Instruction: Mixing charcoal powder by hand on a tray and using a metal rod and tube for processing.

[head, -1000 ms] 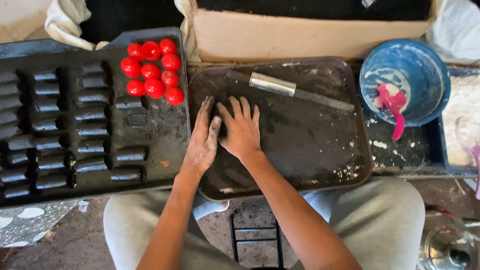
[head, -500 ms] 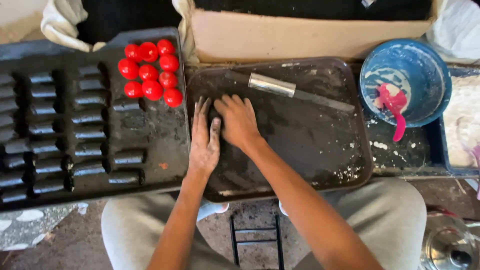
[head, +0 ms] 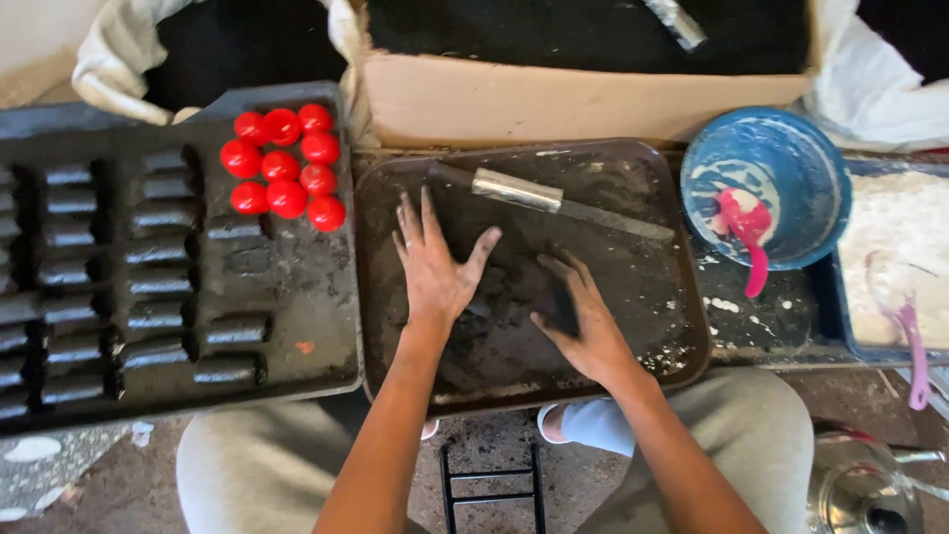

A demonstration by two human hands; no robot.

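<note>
Black paste, dark and sooty, spread over the middle of a brown tray on the lap. Pressed flat under the left hand, fingers wide apart, palm down, most likely to squash the stuff thin. Pushed from the other side by the right hand, fingers close together and laid flat, edge of the hand down, perhaps to keep the dark lump from sliding away. Nothing gripped in either hand.

Farther up on the same tray, a long metal knife with a shiny handle, lying free, well away from the fingers. To the left, a big black tray full of little dark rolls in rows, with a bunch of red balls at its top corner. Behind, a cardboard box with black powder inside. To the right, a blue bowl with a pink spoon and white smears, then a tub of white powder. Down in the corner, a shiny metal pot. Nothing in the way of the hands.
</note>
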